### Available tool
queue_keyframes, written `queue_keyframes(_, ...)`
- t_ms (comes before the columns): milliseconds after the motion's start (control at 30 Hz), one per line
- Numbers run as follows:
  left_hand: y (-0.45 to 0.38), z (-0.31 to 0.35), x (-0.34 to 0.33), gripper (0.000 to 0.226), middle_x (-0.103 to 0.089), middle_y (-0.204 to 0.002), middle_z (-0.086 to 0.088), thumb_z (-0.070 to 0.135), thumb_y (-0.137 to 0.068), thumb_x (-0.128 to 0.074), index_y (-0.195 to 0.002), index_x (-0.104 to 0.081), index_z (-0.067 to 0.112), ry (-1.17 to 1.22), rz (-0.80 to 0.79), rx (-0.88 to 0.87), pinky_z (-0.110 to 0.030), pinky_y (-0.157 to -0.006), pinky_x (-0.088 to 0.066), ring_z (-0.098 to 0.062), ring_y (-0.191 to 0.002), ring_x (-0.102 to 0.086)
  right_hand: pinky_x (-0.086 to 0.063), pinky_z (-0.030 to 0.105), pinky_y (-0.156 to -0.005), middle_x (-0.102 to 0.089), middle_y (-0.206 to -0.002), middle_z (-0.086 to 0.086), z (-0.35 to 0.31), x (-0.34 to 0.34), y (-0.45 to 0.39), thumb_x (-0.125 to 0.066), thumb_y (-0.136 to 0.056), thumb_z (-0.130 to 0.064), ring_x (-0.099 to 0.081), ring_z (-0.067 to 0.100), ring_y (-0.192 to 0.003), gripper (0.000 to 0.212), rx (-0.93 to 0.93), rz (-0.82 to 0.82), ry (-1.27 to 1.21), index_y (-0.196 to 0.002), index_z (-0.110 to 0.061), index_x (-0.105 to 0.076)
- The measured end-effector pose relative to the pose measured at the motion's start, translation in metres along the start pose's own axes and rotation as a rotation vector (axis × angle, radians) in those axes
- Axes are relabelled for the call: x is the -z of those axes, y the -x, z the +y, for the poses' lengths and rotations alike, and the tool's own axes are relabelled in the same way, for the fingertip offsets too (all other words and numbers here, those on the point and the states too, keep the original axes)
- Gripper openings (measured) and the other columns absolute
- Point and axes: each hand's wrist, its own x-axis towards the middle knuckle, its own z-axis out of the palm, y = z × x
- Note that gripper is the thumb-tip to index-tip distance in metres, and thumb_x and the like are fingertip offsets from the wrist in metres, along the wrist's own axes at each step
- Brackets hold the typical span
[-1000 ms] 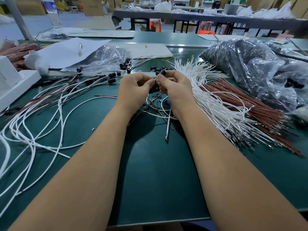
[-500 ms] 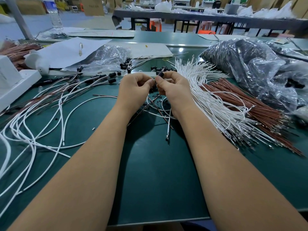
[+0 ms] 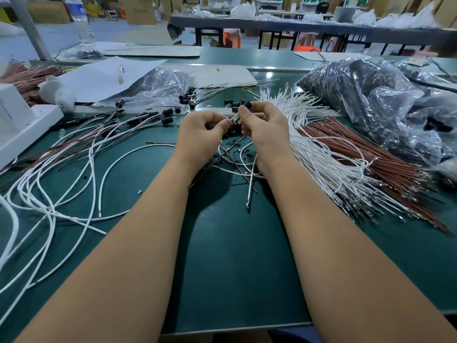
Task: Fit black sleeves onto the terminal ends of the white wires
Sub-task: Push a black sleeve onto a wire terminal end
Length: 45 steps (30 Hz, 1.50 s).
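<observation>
Both hands meet above the middle of the green table (image 3: 235, 256). My left hand (image 3: 201, 131) pinches the wire ends near their tip, its fingers curled. My right hand (image 3: 265, 125) pinches a black sleeve (image 3: 246, 104) between thumb and forefinger at the top of those wire ends. A white wire (image 3: 251, 184) hangs down from the hands, and its metal terminal lies on the table. A big bundle of white wires (image 3: 319, 149) fans out to the right. Loose black sleeves (image 3: 184, 100) lie behind the hands.
Brown wires (image 3: 385, 157) lie right of the white bundle. Sleeved wires (image 3: 138, 120) and loose white wire loops (image 3: 49, 194) spread at left. Plastic bags (image 3: 371, 100) fill the back right, a clear bag (image 3: 153, 87) the back left. A white box (image 3: 22, 125) stands far left.
The right hand's thumb and forefinger have shifted slightly with the black sleeve at the wire tip. The hanging white wire swung a little. Both forearms stay in place.
</observation>
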Motion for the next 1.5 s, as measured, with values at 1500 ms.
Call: queue_keyframes(1500, 0.0, -0.004, 0.012, 0.015, -0.045, -0.074, -0.011, 0.012, -0.096, -0.056, -0.087, -0.061, 0.023, 0.237, -0.059, 0.073, -0.016, -0.052, -0.031, -0.012, -0.057, -0.039, -0.049, 0.022, -0.059, -0.061, -0.067, 0.006, -0.01, 0.006, 0.006, -0.054, -0.093, 0.0, -0.056, 0.014, -0.06, 0.014, -0.074, -0.135, -0.304, -0.087, -0.006, -0.066)
